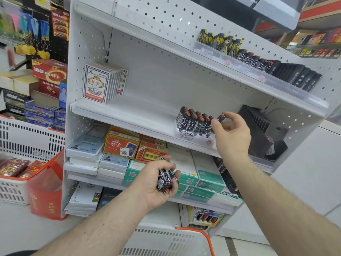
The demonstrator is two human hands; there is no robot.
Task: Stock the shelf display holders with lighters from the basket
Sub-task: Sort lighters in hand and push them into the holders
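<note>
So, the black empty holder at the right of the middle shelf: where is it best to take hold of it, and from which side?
Probably by its tall back end, from the front. The black holder lies tilted against the shelf's right wall, with its low slotted end toward the aisle. The right hand pinches a lighter nearby; the left hand is full.

Right hand [230, 130] pinches one lighter [220, 118] beside the shelved row [195, 121]; left hand [158, 183] grips a bundle [165, 179].

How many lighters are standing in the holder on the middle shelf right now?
5 tops show in the row of lighters in the clear holder on the middle shelf; the right hand may hide more at the row's right end.
</note>
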